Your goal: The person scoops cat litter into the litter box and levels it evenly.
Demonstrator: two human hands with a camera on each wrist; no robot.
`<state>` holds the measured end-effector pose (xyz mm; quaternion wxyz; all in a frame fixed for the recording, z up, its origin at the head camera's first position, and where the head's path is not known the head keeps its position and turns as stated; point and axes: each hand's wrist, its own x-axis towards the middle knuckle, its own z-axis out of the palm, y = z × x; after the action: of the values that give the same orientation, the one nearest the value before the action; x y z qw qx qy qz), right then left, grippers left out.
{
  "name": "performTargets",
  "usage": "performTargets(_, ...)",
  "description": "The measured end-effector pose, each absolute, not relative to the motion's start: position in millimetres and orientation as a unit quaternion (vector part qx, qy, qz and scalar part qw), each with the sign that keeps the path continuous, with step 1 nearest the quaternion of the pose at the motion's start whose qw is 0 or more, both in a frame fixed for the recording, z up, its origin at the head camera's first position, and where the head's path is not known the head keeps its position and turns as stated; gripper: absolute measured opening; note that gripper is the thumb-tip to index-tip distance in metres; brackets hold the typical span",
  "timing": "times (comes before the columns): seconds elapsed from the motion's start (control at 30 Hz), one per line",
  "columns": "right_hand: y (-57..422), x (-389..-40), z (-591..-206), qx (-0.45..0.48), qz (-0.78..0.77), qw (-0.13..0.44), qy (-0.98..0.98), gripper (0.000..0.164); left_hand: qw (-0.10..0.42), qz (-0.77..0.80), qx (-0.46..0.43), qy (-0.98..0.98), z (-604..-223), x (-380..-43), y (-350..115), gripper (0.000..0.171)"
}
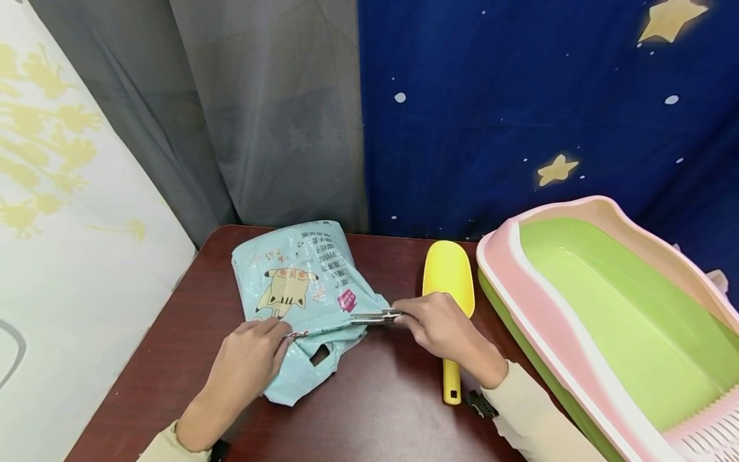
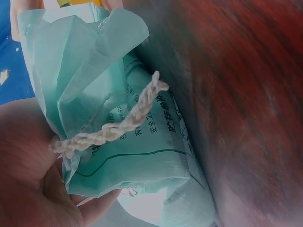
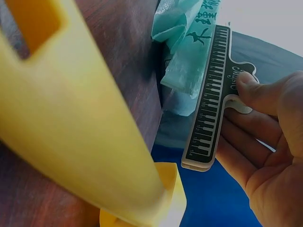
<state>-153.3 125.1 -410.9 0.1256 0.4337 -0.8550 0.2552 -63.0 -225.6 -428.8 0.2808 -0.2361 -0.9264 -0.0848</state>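
Observation:
A light-blue plastic bag (image 1: 323, 256) with a cartoon cat print and a handle cutout lies on the table, its top end folded toward the near side. My left hand (image 1: 248, 359) grips the folded edge at its left; in the left wrist view the bag (image 2: 128, 165) shows between thumb and fingers, with a braided white cord (image 2: 118, 130) at the edge. My right hand (image 1: 439, 324) pinches the grips of a long clip (image 1: 375, 317) with a piano-key pattern. In the right wrist view the clip (image 3: 208, 109) overlaps the right end of the bag's fold.
A yellow scoop (image 1: 447, 273) lies under the right forearm, handle toward me. To the right stands a large green and pink litter box (image 1: 502, 250). Grey and blue curtains (image 1: 462, 128) hang behind the dark wooden table (image 1: 369, 410), and a white panel (image 1: 86, 289) borders the left.

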Motion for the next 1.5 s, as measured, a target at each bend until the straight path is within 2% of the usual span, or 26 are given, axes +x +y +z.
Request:
performTargets(0.63,137.8,-150.3,-414.7,0.390,0.289,0.172,-0.857,0.017,0.279,-0.084,-0.235,-0.927,-429.7,-62.8,-225.9,0.011)
performTargets(0.87,139.6,-148.2,-416.4,0.345,0.309,0.190,-0.866,0.016,0.274,-0.085,-0.233,-0.929,-429.6,-62.4,-225.8,0.012)
performTargets(0.97,140.4,-146.1,-416.7,0.319,0.332,0.184,-0.868,0.017,0.272,-0.086,-0.232,-0.930,-429.7,-62.4,-225.9,0.012)
performTargets(1.23,140.6,-140.8,-418.7,0.242,0.421,0.124,-0.865,0.032,0.273,-0.089,-0.231,-0.930,-430.0,-62.2,-226.2,0.013)
performTargets(1.5,137.1,-132.4,-418.6,0.187,0.431,0.116,-0.875,0.042,0.276,-0.096,-0.228,-0.929,-431.4,-62.0,-225.9,0.013)
